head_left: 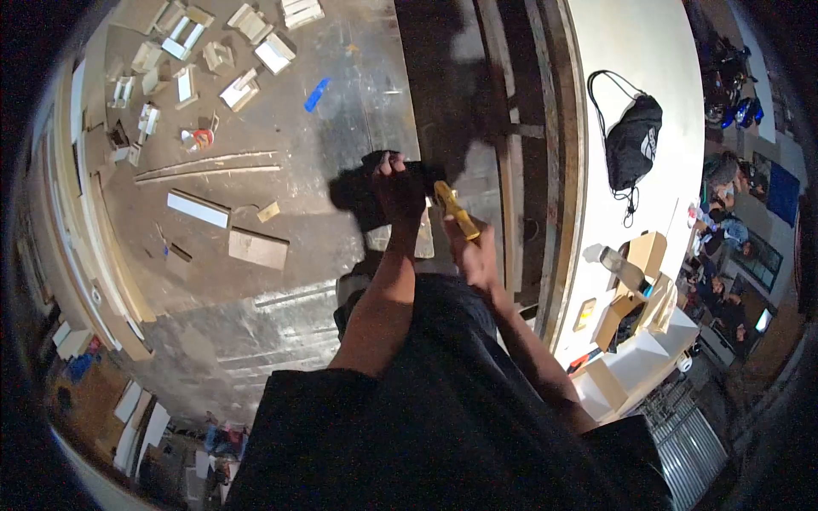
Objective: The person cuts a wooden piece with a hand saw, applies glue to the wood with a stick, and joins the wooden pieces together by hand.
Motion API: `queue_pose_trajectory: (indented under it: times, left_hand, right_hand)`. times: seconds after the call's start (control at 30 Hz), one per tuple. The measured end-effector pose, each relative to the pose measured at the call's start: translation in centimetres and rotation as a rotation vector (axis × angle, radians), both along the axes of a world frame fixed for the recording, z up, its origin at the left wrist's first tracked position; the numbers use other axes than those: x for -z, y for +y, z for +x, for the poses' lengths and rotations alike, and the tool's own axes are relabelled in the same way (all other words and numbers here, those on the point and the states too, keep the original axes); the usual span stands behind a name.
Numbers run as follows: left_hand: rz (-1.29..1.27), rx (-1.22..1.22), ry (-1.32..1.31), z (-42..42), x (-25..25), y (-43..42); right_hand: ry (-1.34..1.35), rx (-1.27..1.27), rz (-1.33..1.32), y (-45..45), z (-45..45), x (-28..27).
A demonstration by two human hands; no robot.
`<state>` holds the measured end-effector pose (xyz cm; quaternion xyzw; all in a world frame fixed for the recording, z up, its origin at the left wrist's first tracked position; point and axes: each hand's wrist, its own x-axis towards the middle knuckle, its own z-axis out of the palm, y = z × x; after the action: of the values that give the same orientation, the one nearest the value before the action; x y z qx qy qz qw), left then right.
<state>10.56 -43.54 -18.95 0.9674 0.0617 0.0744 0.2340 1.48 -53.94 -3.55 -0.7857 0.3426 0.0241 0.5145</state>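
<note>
My left hand (pixel 397 189) is in shade above the worktable's edge, fingers curled around something dark that I cannot make out. Close on its right, my right hand (pixel 471 254) grips a yellow tool (pixel 456 210). The tool's upper end is dark and points towards my left hand; shadow hides its exact kind. Below the hands, part of a pale wooden piece (pixel 426 242) shows between my forearms.
Small wooden assemblies (pixel 185 36) lie at the worktable's far left, near a blue strip (pixel 317 94) and thin wood strips (pixel 209 166). On the white panel at right are a black drawstring bag (pixel 635 145), a bottle (pixel 622 268) and an open cardboard box (pixel 645 253). People sit farther right.
</note>
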Motion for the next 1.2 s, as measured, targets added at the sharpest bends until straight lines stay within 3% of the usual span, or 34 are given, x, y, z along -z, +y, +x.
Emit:
queue_pose_trajectory:
  times: [0.07, 0.13, 0.33, 0.4, 0.47, 0.57, 0.63, 0.77, 0.87, 0.93, 0.97, 1.03, 1.07, 1.13, 1.2]
  left_hand:
    - [-0.049, -0.005, -0.082, -1.1, -0.1, -0.5]
    - [-0.015, 0.010, -0.049, -1.1, -0.7, -0.6]
    - [0.042, 0.069, 0.063, -1.2, -2.2, -0.3]
    - [0.018, 0.005, -0.115, -0.7, -1.6, -0.8]
    - [0.050, 0.011, -0.067, -0.8, -1.3, -0.5]
    - [0.078, -0.010, -0.080, -0.7, -1.0, -0.7]
    - [0.062, 0.011, -0.043, -0.9, -1.6, -0.5]
    - [0.050, -0.001, -0.100, -0.9, -1.9, -0.7]
    - [0.124, 0.020, -0.028, -0.8, -3.5, -0.6]
    - [0.154, 0.010, -0.005, -1.0, -3.1, -0.6]
    - [0.154, 0.012, -0.007, -1.1, -3.0, -0.6]
    - [0.431, 0.167, -0.114, -0.7, -2.5, -0.5]
    - [0.436, 0.167, -0.110, -1.2, -2.4, -0.2]
    - [0.161, 0.153, -0.082, -1.0, -3.6, 0.5]
    - [0.123, 0.142, -0.081, -0.3, -4.1, 0.2]
  right_hand:
    - [0.225, -0.108, 0.209, 0.7, 2.7, -4.0]
    - [0.166, -0.050, 0.301, 0.9, 2.1, -4.7]
    - [0.297, -0.060, 0.293, 1.1, 0.5, -11.1]
    - [0.258, -0.025, 0.313, 0.5, -1.3, -11.6]
    - [0.284, -0.013, 0.380, 1.2, -1.6, -11.6]
    - [0.146, 0.271, 0.188, 3.0, -1.1, -11.2]
    - [0.286, -0.058, 0.338, 1.9, -1.2, -11.5]
    - [0.307, 0.150, 0.367, 0.3, -2.4, -11.4]
    - [0.236, 0.093, 0.317, -0.6, -3.2, -11.0]
    - [0.355, 0.056, 0.391, -0.5, -4.1, -10.4]
    - [0.354, 0.046, 0.284, 0.4, -4.7, -10.4]
    - [0.342, 0.036, 0.174, 0.5, -4.4, -10.4]
    - [0.327, -0.001, 0.215, 0.4, -4.3, -10.9]
    - [0.281, -0.081, 0.297, 0.2, -3.3, -11.3]
    - [0.253, -0.071, 0.335, -0.3, -2.7, -11.4]
